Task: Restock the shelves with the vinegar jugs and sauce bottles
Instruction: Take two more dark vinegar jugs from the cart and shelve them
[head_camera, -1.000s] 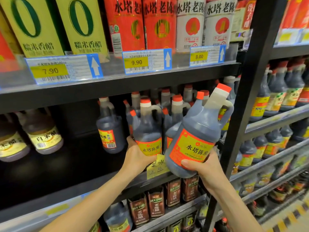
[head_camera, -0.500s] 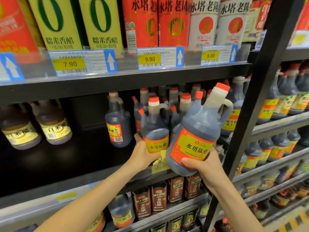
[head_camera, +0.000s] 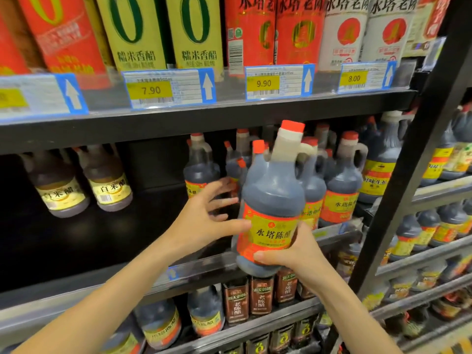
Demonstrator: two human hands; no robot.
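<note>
R hand point(head_camera: 293, 254) grips jug point(head_camera: 273, 198) low, near base. L hand point(head_camera: 204, 218) fingers spread, holding nothing. Full, prob. heavy, slick plastic: support base or use handle point(head_camera: 303, 150).

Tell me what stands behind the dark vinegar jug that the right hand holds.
Behind the held jug, more red-capped dark jugs stand on the shelf. It covers most of the nearest ones; only caps and shoulders show, so their number cannot be told.
</note>
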